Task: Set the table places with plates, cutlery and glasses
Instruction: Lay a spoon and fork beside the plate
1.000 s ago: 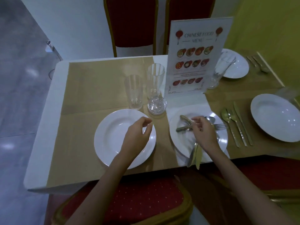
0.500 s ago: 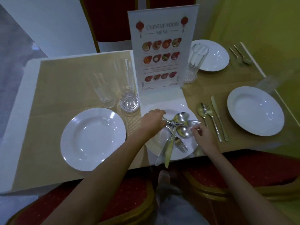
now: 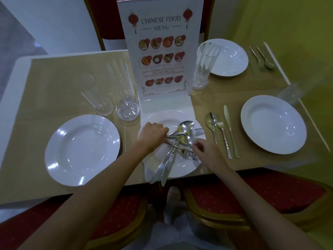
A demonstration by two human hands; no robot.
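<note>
Head view shows us the menu stand (image 3: 162,56) in the middle of the table (image 3: 10,91), so we place everything from it. Just in front of it lies the centre plate (image 3: 182,168) with a loose pile of cutlery (image 3: 180,141). Our left hand (image 3: 153,133) is closed around several handles of this pile. Our right hand (image 3: 207,153) pinches near the fork ends, though we cannot tell clearly which piece it holds.

We judge the task about half done. To the right of the stand, two places look finished: a near plate (image 3: 273,123) with spoon, fork and knife (image 3: 222,132) beside it, and a far plate (image 3: 227,57) with a tall glass (image 3: 204,66) and cutlery. To the left of the stand, one plate (image 3: 82,149) has no cutlery yet, and the glasses (image 3: 119,98) stand grouped together, probably not yet distributed.

The surface is a beige cloth over a white table. Red chairs (image 3: 270,195) with golden frames stand around it, and the wall to the right is yellow-green.
</note>
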